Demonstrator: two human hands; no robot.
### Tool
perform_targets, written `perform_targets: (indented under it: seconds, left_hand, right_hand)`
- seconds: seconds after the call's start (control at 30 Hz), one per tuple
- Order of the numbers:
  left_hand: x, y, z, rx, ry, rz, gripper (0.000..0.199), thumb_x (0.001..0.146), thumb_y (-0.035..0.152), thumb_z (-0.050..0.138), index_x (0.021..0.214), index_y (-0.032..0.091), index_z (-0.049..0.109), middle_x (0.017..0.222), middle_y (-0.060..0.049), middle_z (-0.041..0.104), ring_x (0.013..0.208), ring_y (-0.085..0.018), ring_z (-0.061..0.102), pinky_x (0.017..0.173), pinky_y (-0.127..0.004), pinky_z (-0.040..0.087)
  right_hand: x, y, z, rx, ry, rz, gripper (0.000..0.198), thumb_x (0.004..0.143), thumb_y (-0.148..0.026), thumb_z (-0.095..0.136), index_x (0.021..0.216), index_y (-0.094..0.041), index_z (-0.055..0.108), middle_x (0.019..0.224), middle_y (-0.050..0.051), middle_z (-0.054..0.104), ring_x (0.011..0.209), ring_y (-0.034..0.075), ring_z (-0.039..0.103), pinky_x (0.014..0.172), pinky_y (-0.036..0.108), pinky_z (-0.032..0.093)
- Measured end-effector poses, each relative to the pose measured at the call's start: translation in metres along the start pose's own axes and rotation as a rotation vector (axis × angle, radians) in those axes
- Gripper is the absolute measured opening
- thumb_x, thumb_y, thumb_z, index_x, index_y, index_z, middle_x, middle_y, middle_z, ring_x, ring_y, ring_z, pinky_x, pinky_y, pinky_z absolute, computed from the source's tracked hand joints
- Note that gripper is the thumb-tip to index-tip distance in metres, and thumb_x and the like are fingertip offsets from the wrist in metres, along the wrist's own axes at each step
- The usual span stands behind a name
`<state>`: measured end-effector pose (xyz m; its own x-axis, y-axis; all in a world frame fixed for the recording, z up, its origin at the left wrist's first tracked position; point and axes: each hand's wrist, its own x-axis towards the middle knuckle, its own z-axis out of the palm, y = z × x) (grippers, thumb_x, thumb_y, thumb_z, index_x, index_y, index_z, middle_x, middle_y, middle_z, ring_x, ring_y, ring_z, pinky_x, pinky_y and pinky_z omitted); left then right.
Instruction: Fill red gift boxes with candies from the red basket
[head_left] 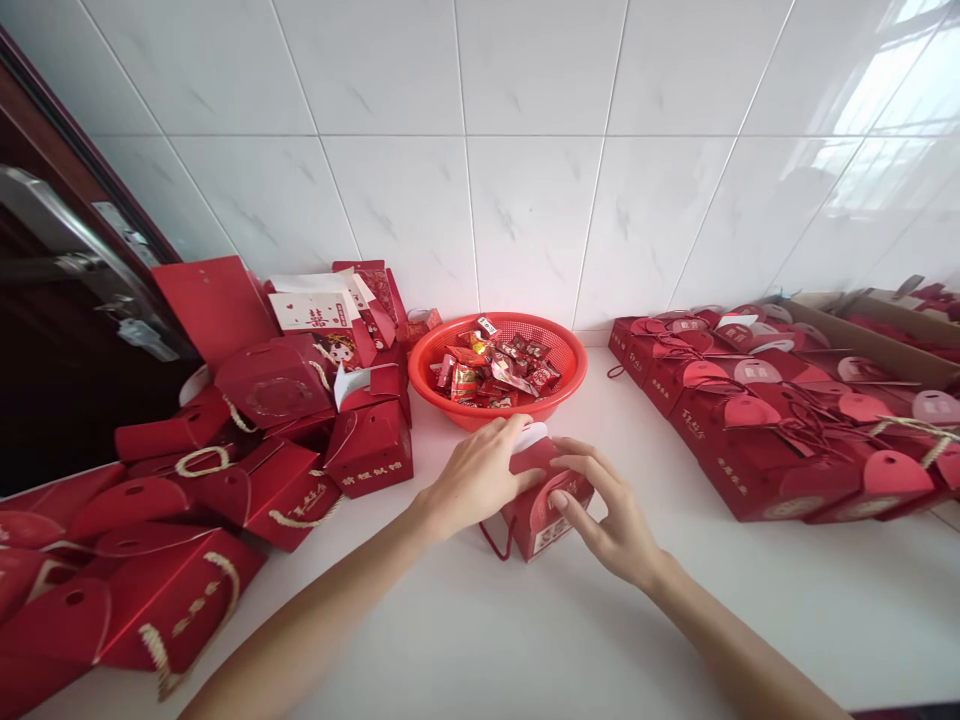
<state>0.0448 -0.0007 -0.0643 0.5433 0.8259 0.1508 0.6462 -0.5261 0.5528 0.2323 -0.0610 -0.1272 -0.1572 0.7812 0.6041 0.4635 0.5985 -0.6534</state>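
Note:
A small red gift box (541, 515) with a dark red cord handle stands on the white tabletop in front of me. My left hand (484, 468) grips its left side and top, near a raised flap with a white inner face. On the other side, my right hand (604, 505) has its thumb on the front rounded flap and its fingers over the box's right top edge. The cord hangs in a loop at the box's lower left. Just behind the box sits an orange-red plastic basket (422, 375) with wrapped candies (491, 370) in it.
Larger red boxes (289, 490) with rope handles are heaped at the left, before a dark door (45, 330). Rows of closed red boxes (750, 430) stand at the right, beside cardboard cartons (840, 310). A tiled wall (532, 200) bounds the back of the white tabletop (480, 640).

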Motion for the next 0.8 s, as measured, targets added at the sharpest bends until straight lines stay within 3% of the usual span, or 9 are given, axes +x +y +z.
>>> perform_targets:
  seconds: [0.13,0.27,0.4,0.5,0.6,0.8]
  left_hand:
    - [0.001,-0.002,0.000,0.003,0.008,0.015,0.039,0.084,0.024,0.066,0.122,0.027,0.063,0.119,-0.004,0.069,0.114,-0.025,0.065,0.095,-0.035,0.052]
    - [0.003,-0.005,-0.006,-0.058,0.020,0.068,0.030,0.094,0.039,0.058,0.117,0.024,0.069,0.112,-0.006,0.070,0.102,-0.022,0.067,0.090,-0.034,0.052]
    - [0.003,-0.006,-0.013,-0.144,-0.055,0.117,0.038,0.101,0.043,0.044,0.098,0.022,0.075,0.095,-0.004,0.072,0.095,-0.020,0.066,0.084,-0.031,0.051]
    - [0.002,-0.006,-0.014,-0.126,-0.140,0.117,0.026,0.095,0.039,0.056,0.102,0.023,0.075,0.101,-0.003,0.072,0.096,-0.020,0.067,0.084,-0.030,0.050]
    - [0.001,-0.006,-0.013,-0.131,-0.179,0.066,0.029,0.087,0.039,0.068,0.110,0.024,0.073,0.109,-0.003,0.071,0.101,-0.022,0.067,0.085,-0.030,0.051]
    - [0.004,-0.010,-0.012,-0.224,-0.261,0.050,0.032,0.087,0.036,0.067,0.117,0.024,0.071,0.113,-0.004,0.070,0.105,-0.023,0.067,0.089,-0.030,0.051]
  right_hand:
    - [0.000,0.005,0.002,-0.033,-0.050,0.075,0.039,0.099,-0.038,0.056,0.136,-0.025,0.056,0.147,0.015,0.054,0.135,0.028,0.054,0.108,0.045,0.048]
    - [0.001,0.007,0.004,0.017,-0.048,0.150,0.046,0.097,-0.043,0.059,0.139,-0.025,0.053,0.145,0.013,0.056,0.132,0.029,0.055,0.109,0.046,0.048]
    - [0.000,0.006,0.007,0.103,-0.032,0.204,0.047,0.096,-0.044,0.059,0.138,-0.025,0.049,0.134,0.011,0.063,0.122,0.027,0.061,0.103,0.043,0.051]
    - [-0.001,0.006,0.010,0.142,-0.017,0.239,0.048,0.095,-0.045,0.060,0.136,-0.024,0.047,0.134,0.011,0.063,0.122,0.026,0.062,0.102,0.041,0.051]
    - [-0.003,0.009,0.011,0.164,-0.017,0.288,0.052,0.094,-0.049,0.060,0.137,-0.024,0.045,0.138,0.011,0.060,0.126,0.027,0.059,0.104,0.041,0.050]
    - [0.002,0.016,0.001,0.245,-0.063,0.480,0.049,0.100,-0.059,0.040,0.132,-0.024,0.054,0.140,0.010,0.060,0.131,0.027,0.054,0.109,0.044,0.043]
